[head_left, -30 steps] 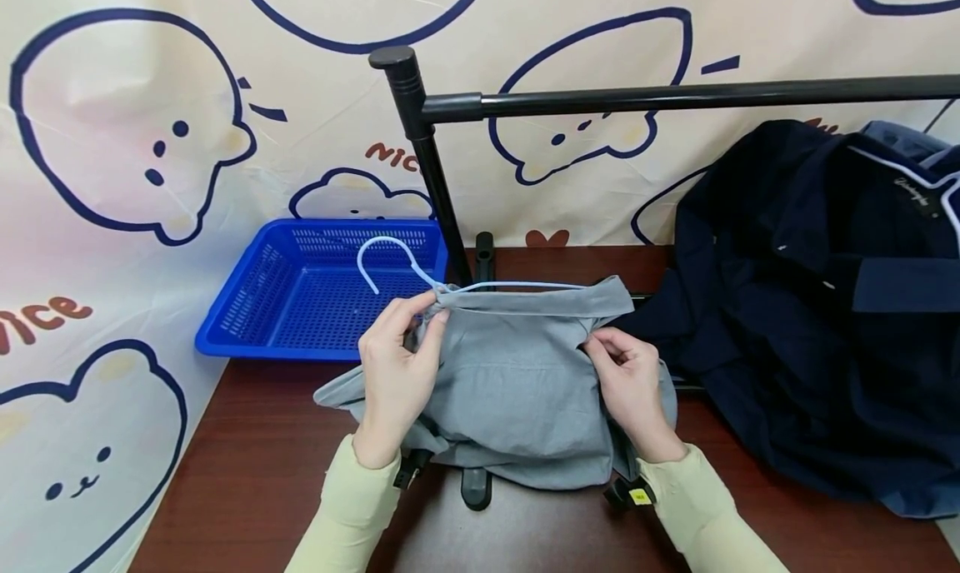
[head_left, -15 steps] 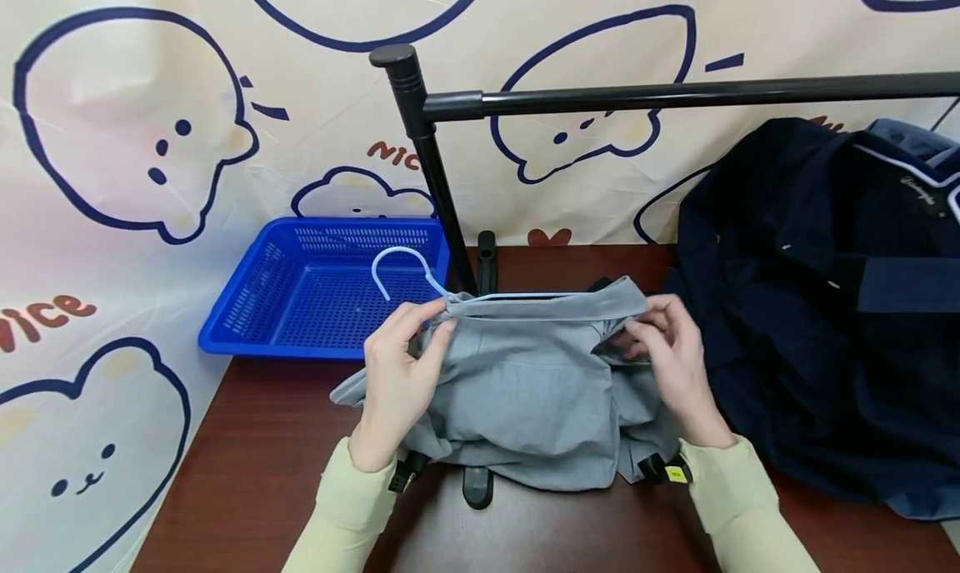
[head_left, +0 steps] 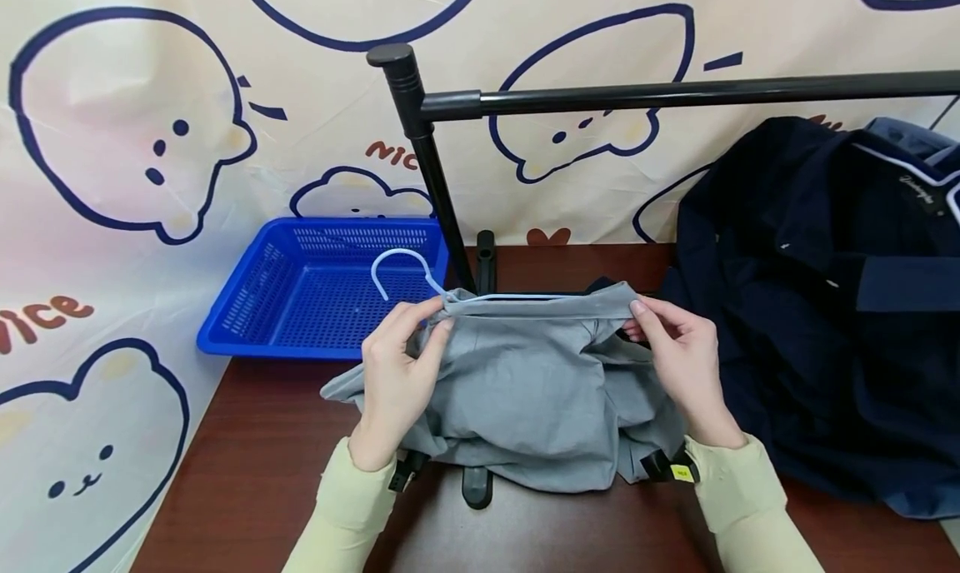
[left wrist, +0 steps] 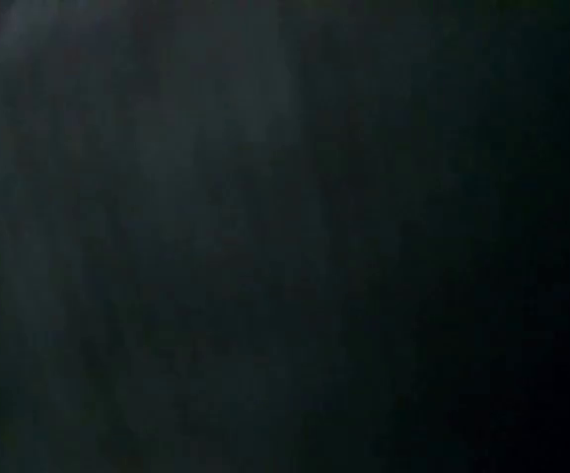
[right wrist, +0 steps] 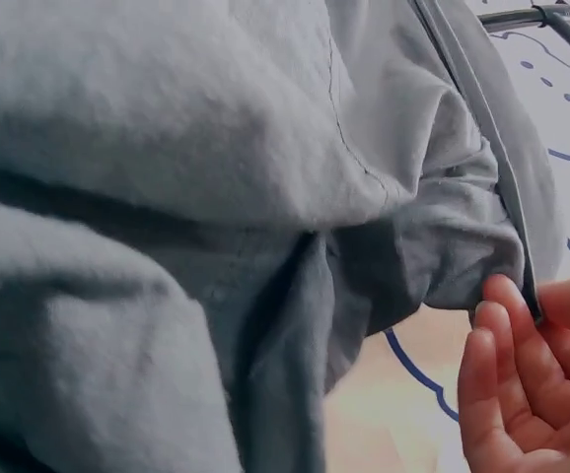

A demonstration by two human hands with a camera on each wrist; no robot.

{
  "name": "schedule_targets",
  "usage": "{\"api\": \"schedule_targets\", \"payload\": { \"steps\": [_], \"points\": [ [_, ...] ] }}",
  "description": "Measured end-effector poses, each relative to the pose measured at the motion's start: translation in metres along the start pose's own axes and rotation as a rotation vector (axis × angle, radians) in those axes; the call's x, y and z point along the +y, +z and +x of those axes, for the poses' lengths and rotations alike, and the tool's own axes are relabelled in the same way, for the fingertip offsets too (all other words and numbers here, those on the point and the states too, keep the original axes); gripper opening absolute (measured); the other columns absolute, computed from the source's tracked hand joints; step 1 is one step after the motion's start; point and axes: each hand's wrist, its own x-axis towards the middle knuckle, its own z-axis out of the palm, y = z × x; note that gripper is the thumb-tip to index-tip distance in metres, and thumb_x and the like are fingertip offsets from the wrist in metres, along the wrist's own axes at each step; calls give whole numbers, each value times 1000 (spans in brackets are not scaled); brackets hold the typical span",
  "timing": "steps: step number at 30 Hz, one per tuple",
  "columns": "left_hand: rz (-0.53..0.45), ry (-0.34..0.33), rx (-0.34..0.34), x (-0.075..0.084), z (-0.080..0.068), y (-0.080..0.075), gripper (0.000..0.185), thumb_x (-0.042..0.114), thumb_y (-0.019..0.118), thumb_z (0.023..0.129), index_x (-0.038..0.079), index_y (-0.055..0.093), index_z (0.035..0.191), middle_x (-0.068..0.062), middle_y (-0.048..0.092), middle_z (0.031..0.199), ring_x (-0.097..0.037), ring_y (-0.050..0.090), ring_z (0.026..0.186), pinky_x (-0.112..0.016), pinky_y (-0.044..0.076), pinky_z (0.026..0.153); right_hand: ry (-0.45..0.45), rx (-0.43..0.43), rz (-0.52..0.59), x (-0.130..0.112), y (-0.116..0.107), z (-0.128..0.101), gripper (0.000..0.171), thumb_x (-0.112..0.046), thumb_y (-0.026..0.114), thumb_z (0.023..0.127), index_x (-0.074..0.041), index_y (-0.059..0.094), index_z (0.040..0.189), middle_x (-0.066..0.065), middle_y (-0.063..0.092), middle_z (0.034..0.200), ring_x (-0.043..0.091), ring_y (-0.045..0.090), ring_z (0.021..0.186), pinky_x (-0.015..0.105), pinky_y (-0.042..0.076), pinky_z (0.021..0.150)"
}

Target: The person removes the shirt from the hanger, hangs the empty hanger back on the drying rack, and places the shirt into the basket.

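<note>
The right hand (head_left: 678, 365) has shifted slightly left along the grey garment (head_left: 525, 390), pinching its top right edge. The left hand (head_left: 397, 365) pinches the left edge by the white hanger (head_left: 405, 269), above the table (head_left: 247, 473).

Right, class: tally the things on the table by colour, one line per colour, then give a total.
Grey: 1, the shirt
White: 1, the hanger
Blue: 1, the basket
Navy: 1, the jacket
Black: 1, the clothes rail
Total: 5
</note>
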Motion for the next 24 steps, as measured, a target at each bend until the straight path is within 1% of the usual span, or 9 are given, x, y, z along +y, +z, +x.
{"api": "schedule_targets", "payload": {
  "steps": [3, 6, 9, 13, 17, 19, 20, 22, 24],
  "points": [
    [8, 3, -3, 0, 0, 0, 24, 0, 75, 90, 3, 76, 113, -6, 69, 90, -18, 51, 68, -25, 35, 58, 57, -37, 164, 4, 2, 0, 17, -9, 64, 102, 5, 72, 105, 1, 72, 81, 15, 70, 76, 24, 57, 74],
    [5, 1, 1, 0, 1, -1, 24, 0, 77, 89, 4, 75, 113, -6, 68, 89, -19, 53, 71, -26, 36, 59, 143, -106, 386, 8, 2, -1, 11, -9, 59, 104, -2, 68, 100, 2, 69, 86, 14, 68, 82, 24, 55, 81],
    [-10, 1, -2, 0, 2, -1, 26, 0, 78, 88, 5, 75, 113, -5, 68, 89, -19, 55, 72, -26, 37, 60, 211, -161, 589, 12, 3, -2, 10, -8, 56, 106, -7, 64, 100, 3, 65, 92, 14, 65, 88, 26, 53, 87],
    [-31, -1, -13, 0, 3, -1, 27, 1, 78, 88, 6, 74, 115, -5, 69, 92, -18, 56, 72, -25, 37, 59, 293, -196, 846, 16, 5, -3, 11, -5, 51, 107, -7, 62, 103, 6, 63, 97, 15, 63, 92, 28, 51, 90],
    [-46, -27, 6, -2, 2, 0, 27, -1, 78, 87, 4, 74, 114, -6, 68, 90, -19, 55, 71, -26, 37, 60, 363, -250, 1072, 19, 7, -5, 18, -1, 42, 109, -6, 60, 106, 9, 65, 99, 18, 64, 93, 28, 51, 89],
    [-43, -36, 19, -3, 1, 0, 27, -2, 77, 87, 4, 74, 113, -7, 68, 89, -19, 54, 71, -27, 37, 60, 379, -281, 1126, 21, 7, -6, 21, -1, 39, 109, -5, 59, 108, 10, 65, 99, 18, 65, 92, 29, 51, 88],
    [-41, -37, 23, -3, 1, 0, 27, -2, 77, 88, 4, 74, 114, -7, 68, 89, -19, 54, 70, -27, 36, 60, 380, -295, 1129, 21, 7, -6, 21, 0, 38, 110, -5, 59, 110, 10, 65, 98, 18, 65, 91, 29, 52, 87],
    [-32, -33, 32, -5, 1, 0, 26, -1, 76, 88, 4, 74, 114, -6, 68, 89, -18, 52, 69, -26, 35, 59, 382, -319, 1101, 23, 7, -6, 21, -1, 38, 110, -6, 58, 111, 10, 65, 98, 18, 66, 91, 30, 52, 88],
    [-19, -20, 40, -6, 1, -1, 27, -1, 77, 88, 4, 75, 114, -5, 67, 88, -17, 51, 67, -26, 35, 58, 382, -338, 1023, 24, 7, -6, 18, -2, 39, 110, -7, 56, 112, 9, 66, 98, 18, 68, 92, 31, 53, 91]
  ]
}}
